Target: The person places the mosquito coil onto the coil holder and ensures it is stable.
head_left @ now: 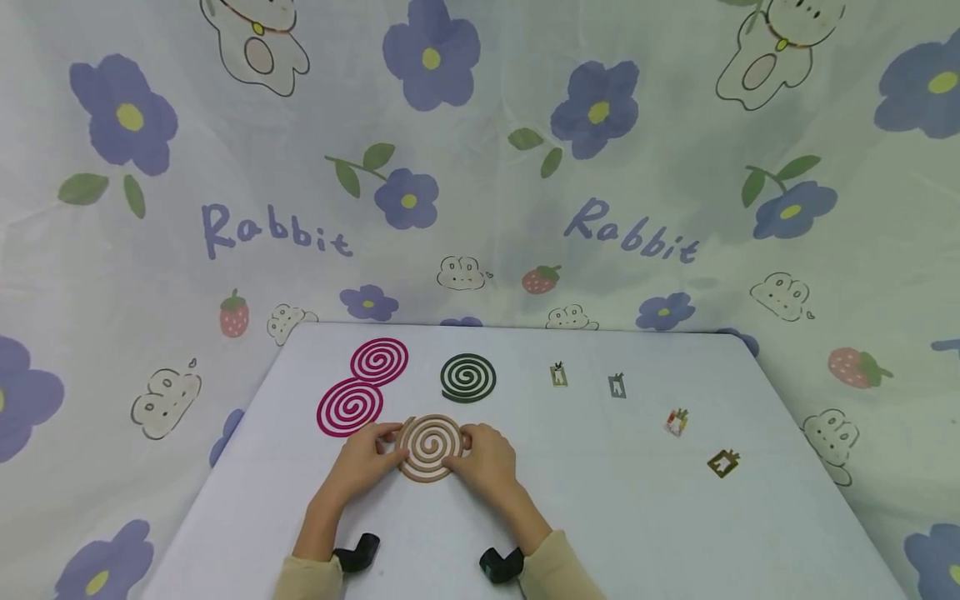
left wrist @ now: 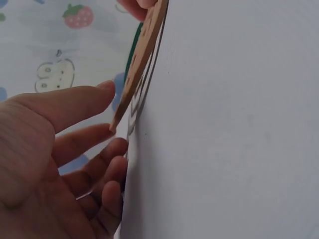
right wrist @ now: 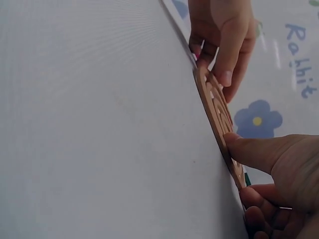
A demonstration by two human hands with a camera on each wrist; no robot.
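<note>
A tan mosquito coil [head_left: 432,450] is held between both hands above the white table. On its left edge, my left hand [head_left: 366,458] has the thumb over the rim and the fingers behind it. The right hand [head_left: 489,461] pinches the opposite edge, thumb [right wrist: 233,141] on the upper face. In the left wrist view the coil [left wrist: 142,55] is seen nearly edge-on, tilted, with an index fingertip at its rim. Beyond the hands lie a dark green coil [head_left: 468,377] and two pink coils, one farther back [head_left: 379,361] and touching the nearer pink coil [head_left: 350,407].
To the right, spread in a diagonal row, lie small flat pieces: a gold one [head_left: 558,375], a silver one [head_left: 617,386], a red-and-white one [head_left: 676,422] and a bronze one [head_left: 723,462]. A patterned cloth [head_left: 480,225] hangs behind the table [head_left: 615,517].
</note>
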